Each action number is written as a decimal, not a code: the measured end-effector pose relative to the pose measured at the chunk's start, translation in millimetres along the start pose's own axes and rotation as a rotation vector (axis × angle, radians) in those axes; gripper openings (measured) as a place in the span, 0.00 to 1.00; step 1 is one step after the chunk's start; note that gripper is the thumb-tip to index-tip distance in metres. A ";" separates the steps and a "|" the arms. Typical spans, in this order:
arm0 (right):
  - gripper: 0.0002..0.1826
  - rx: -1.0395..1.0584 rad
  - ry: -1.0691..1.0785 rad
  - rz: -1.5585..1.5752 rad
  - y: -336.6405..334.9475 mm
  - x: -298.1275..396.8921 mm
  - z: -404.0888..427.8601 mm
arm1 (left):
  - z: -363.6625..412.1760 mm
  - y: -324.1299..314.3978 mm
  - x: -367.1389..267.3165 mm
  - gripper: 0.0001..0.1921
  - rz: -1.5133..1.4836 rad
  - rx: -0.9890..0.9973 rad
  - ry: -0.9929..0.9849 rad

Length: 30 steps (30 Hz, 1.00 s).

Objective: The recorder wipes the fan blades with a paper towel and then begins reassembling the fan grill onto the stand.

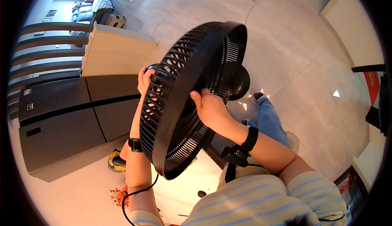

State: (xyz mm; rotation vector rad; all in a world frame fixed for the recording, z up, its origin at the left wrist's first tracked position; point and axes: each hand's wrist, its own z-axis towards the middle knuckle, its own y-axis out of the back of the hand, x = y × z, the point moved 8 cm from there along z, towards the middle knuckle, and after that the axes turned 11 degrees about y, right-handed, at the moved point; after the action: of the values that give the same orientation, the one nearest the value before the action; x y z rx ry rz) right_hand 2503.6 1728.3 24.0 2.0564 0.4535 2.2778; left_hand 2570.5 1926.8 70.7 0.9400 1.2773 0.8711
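A black electric fan head [171, 115] is tilted on edge before me, its round cage and broad rim filling the middle of the view. Spiral slats face left, and a domed motor housing [240, 83] sticks out on the right. My left hand [145, 80] grips the middle of the spiral side, fingers partly hidden behind the slats. On the opposite, hollow-looking side, my right hand [212, 108] is curled against the cage with the thumb raised; its other fingertips are mostly hidden. A black cable [124, 200] hangs from the fan's lower rim across my left forearm.
A pale table [174, 192] lies below, bearing a small dark round object [201, 193] and red berry sprigs [118, 196]. Dark cabinet doors [61, 103] and a slatted partition [52, 53] stand left. Glossy tiled floor [291, 51] spreads beyond the fan. A jeans-clad leg [269, 118] shows at right.
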 end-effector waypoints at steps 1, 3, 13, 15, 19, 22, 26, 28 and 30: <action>0.28 -0.001 0.007 -0.002 0.8 -1.2 1.4 | 0.9 2.1 -0.1 0.33 -0.003 -0.007 -0.004; 0.32 0.239 -0.145 0.184 -20.7 -12.9 2.7 | 0.2 10.5 1.5 0.33 0.008 -0.021 -0.002; 0.34 0.647 -0.827 0.928 -39.5 -27.2 -11.3 | -5.7 0.6 4.0 0.33 -0.010 -0.026 0.008; 0.34 0.647 -0.752 0.717 -39.5 -41.3 -10.8 | -4.8 -1.3 1.3 0.33 -0.014 -0.026 0.001; 0.16 0.015 0.313 -0.246 -6.3 -2.5 28.8 | -6.7 5.6 6.4 0.33 0.004 -0.032 0.007; 0.20 -0.086 -0.238 0.344 -0.6 -35.0 22.3 | -11.8 -1.8 5.6 0.33 -0.010 -0.026 0.000; 0.26 -0.110 -0.199 0.406 6.8 -20.6 11.3 | -9.1 -2.6 6.6 0.33 -0.007 -0.038 -0.001; 0.24 -0.094 -0.174 0.308 16.0 2.5 5.2 | -3.1 -2.7 6.3 0.33 -0.008 -0.044 -0.005; 0.26 -0.074 -0.143 0.277 18.1 7.0 2.6 | 2.5 -4.8 8.0 0.33 -0.004 -0.049 -0.007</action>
State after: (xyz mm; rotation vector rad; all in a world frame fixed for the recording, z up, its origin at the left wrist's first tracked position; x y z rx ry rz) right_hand 2508.3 1713.0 35.4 2.3518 0.0789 2.2210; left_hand 2573.8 1932.1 63.4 0.9005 1.2466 0.8914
